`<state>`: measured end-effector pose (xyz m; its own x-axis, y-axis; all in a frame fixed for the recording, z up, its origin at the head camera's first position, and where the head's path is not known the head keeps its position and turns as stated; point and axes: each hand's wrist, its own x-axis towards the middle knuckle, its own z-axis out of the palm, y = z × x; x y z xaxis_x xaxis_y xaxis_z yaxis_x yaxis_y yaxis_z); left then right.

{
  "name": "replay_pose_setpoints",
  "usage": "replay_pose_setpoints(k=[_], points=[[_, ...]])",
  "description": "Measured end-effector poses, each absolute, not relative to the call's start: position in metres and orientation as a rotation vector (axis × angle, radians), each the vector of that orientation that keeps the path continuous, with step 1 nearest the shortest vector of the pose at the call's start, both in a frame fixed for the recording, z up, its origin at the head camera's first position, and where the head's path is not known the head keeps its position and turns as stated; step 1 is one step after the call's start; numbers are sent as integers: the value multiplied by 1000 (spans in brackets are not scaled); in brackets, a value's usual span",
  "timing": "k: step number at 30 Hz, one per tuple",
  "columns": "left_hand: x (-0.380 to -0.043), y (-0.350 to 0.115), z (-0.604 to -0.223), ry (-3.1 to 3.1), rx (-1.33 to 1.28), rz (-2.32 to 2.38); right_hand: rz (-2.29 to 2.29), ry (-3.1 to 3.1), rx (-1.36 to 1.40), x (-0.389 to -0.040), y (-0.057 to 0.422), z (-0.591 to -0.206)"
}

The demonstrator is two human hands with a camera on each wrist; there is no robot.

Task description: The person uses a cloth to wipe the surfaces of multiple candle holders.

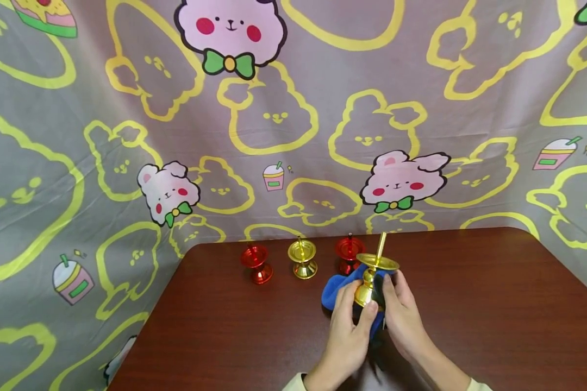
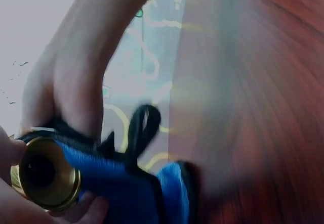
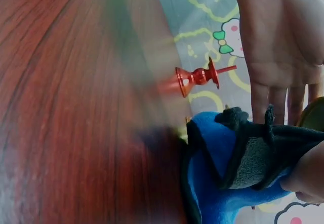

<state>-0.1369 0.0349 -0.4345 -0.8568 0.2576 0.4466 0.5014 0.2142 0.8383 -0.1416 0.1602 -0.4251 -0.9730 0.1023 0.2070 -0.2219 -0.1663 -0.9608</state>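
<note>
A gold candle holder [image 1: 364, 295] with a wide dish and a thin upright stem is held tilted above the table. My left hand [image 1: 346, 332] grips its flared base, thumb at the front. With the right hand [image 1: 405, 317] I hold a blue cloth [image 1: 333, 290] with black edging against the holder's side. Part of the cloth hangs below and behind the hands. The left wrist view shows the holder's hollow underside [image 2: 55, 183] beside the cloth [image 2: 121, 183]. In the right wrist view the cloth [image 3: 217, 158] covers much of the grip.
Behind the hands stand a red candle holder [image 1: 258, 264], a smaller-looking gold one [image 1: 304, 260] and another red one [image 1: 348, 250], partly hidden by the cloth. They stand on a dark wood table [image 1: 225, 336]. A cartoon-printed curtain [image 1: 323, 125] hangs along its back and left.
</note>
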Motion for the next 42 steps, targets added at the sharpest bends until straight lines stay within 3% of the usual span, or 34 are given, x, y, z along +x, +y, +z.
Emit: replay_pose_setpoints(k=[6,15,22,31,37,42], points=[[-138,24,-437,-2309,-831,-1309,2166,-1947,85,-142,162,-423],[-140,24,-435,-2293,-793,-996,1859,-2029,120,-143,162,-424],[-148,28,-438,-2273,-756,-763,1695,-2036,-102,-143,150,-421],[-160,48,-451,-2057,-713,-874,1755,-1790,-391,-148,133,-425],[-160,47,-453,-2162,-641,-956,1921,-1820,-340,-150,147,-419],[-160,40,-442,-2327,-570,-1217,1793,-2096,-162,-147,166,-414]])
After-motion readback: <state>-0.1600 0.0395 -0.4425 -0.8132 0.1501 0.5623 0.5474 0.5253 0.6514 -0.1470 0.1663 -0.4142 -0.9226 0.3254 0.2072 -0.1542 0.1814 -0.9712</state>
